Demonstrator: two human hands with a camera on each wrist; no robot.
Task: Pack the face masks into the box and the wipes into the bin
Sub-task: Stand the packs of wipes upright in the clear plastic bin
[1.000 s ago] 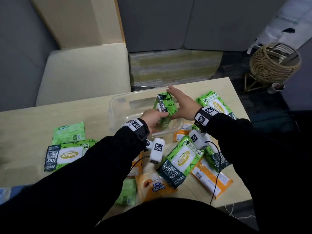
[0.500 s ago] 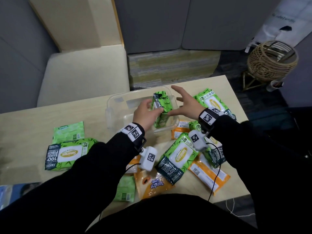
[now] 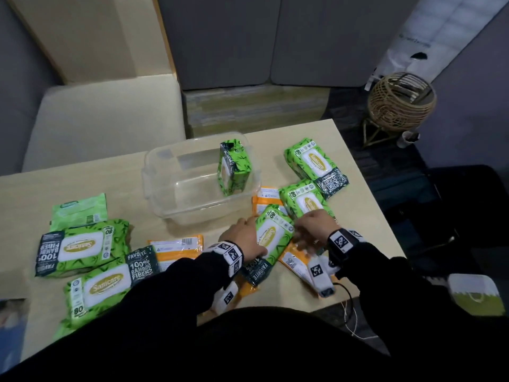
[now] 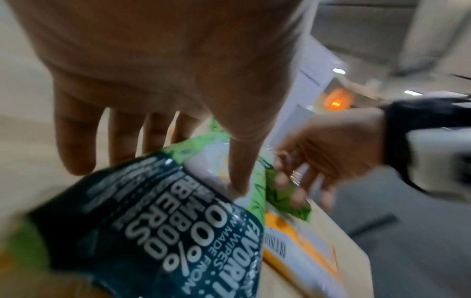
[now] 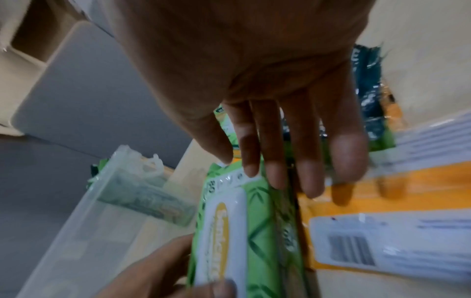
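Nearest me, both hands bracket one green wipes pack (image 3: 271, 238) lying on the orange packs (image 3: 296, 264) at the table's (image 3: 27, 194) near edge. My left hand (image 3: 245, 239) lies against the pack's left side, thumb pressed on its top face and fingers reaching down its far side: a grip forming, as I judge it. My right hand (image 3: 314, 227) comes in on the right edge with fingers fairly straight and slightly spread, tips at the pack; whether they hold it I cannot tell, the wrist views being blurred.

Beyond the hands stands the clear bin (image 3: 154, 186), holding one green pack (image 3: 234, 168) on end against its right wall. Further wipes packs lie left (image 3: 80, 248) and right (image 3: 314, 161) of it.

Step in hand, by my reading: picking up the second pack for the bin. The next move calls for closing both hands on the pack's sides, lifting it clear of the orange packs, and setting it on end beside the first. No box for the face masks is visible.
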